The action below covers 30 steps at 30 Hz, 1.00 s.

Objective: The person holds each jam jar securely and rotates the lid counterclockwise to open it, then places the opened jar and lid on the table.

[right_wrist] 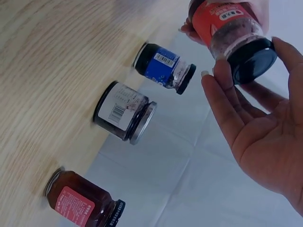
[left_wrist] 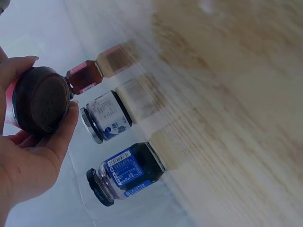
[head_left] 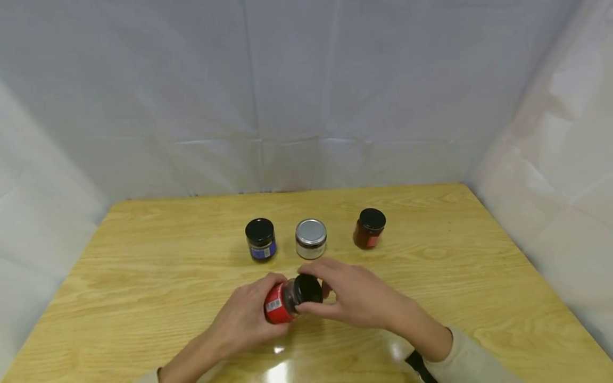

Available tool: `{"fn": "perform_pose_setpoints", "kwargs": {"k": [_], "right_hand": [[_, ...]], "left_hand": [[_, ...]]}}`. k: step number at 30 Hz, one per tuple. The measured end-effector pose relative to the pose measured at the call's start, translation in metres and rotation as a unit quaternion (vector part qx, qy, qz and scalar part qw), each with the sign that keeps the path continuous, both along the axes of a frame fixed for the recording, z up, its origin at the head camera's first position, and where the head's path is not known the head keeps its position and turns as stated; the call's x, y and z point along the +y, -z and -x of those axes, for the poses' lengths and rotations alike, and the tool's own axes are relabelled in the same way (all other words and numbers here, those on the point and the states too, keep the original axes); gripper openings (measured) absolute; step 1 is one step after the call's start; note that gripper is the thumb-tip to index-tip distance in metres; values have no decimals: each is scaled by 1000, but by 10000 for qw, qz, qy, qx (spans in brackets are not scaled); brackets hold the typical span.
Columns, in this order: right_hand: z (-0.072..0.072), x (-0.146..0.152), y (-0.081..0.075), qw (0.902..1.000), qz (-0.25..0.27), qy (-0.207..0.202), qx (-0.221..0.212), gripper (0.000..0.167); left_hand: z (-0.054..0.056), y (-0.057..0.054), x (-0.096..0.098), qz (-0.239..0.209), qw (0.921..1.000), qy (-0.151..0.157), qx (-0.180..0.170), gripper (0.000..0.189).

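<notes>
Red-labelled glass jar [head_left: 274,304] was held tilted above the wooden table [head_left: 158,250], between left hand [head_left: 246,315] and right hand [head_left: 361,295]. The left gripped its body, thumb and fingers on opposite sides; the right pinched its black lid [head_left: 308,289]. Blue-labelled jar [head_left: 261,246], silver-lidded jar [head_left: 311,238] and dark-red jar [head_left: 369,231] stood beyond.

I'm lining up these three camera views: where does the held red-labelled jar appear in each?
Head: the held red-labelled jar is below centre, between the left hand and the right hand.
Left wrist: at left, its round, dark end facing the camera.
Right wrist: at top right, tilted.
Shared landmark: the silver-lidded jar, middle of the three standing jars in every view.
</notes>
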State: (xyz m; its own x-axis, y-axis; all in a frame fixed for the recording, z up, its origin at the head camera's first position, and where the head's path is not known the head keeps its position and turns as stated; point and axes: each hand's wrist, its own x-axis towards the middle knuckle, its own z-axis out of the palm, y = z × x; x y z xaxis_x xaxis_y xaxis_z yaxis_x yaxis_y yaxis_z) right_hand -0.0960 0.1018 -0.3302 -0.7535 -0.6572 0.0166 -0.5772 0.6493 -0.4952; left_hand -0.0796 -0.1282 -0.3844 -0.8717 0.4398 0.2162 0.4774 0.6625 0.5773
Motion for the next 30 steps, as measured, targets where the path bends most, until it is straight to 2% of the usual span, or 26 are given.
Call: {"fn": "perform_pose_setpoints", "kwargs": {"k": [4, 7, 10, 13, 18, 21, 26, 30], "right_hand": [[2, 4, 0, 9992, 85, -384, 73, 53], [3, 6, 0, 9984, 67, -506, 240, 55], [2, 6, 0, 9995, 18, -303, 107, 64], [1, 2, 0, 9998, 11, 77, -166, 72], [-3, -7, 1, 9983, 19, 499, -310, 72], [-4, -10, 3, 9984, 60, 470, -315, 66], [-5, -7, 2, 9982, 253, 170, -510, 53], [-4, -5, -1, 9985, 271, 101, -468, 59]], "left_hand": [[0, 0, 0, 36, 9999, 47, -113, 65], [0, 0, 0, 34, 9998, 65, -198, 68], [0, 0, -1, 27, 9998, 49, -195, 66], [0, 0, -2, 19, 9999, 2, -121, 61], [1, 1, -2, 23, 10000, -16, 51, 60], [0, 2, -2, 112, 9998, -15, 154, 59], [-1, 3, -3, 209, 9996, -7, 168, 59], [0, 3, -4, 178, 9998, -20, 110, 60]]}}
